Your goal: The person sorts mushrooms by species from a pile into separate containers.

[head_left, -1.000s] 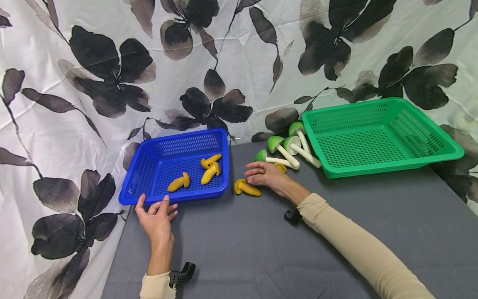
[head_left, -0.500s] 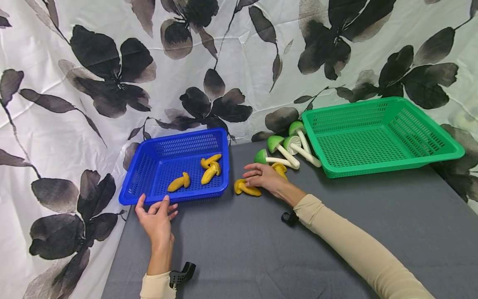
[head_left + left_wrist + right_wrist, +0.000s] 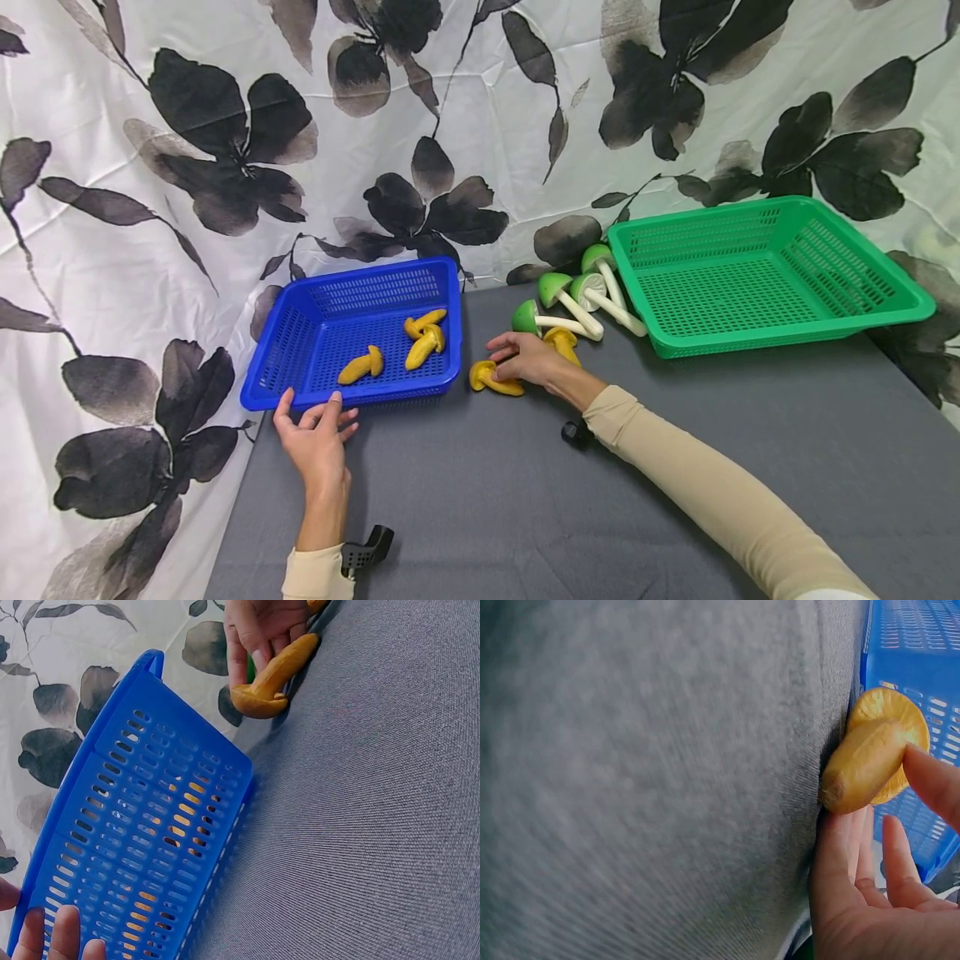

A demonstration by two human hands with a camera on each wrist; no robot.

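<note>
The right hand point(image 3: 528, 358) rests its fingers on a yellow mushroom point(image 3: 495, 379) lying flat on the grey table point(image 3: 675, 467), just beside the blue basket point(image 3: 300, 392). The mushroom's long axis runs left to right, its cap toward the basket. The left hand point(image 3: 315, 437), fingers relaxed, touches the basket's near rim.

In the left wrist view the picture's lower edge cut off the left hand point(image 3: 52, 941), only fingertips showing under the blue perforated plastic basket point(image 3: 142, 825). Beyond that basket, the top edge cropped the right hand point(image 3: 262, 626). The grey cloth-covered bench point(image 3: 645, 780) was blurred in the right wrist view.
</note>
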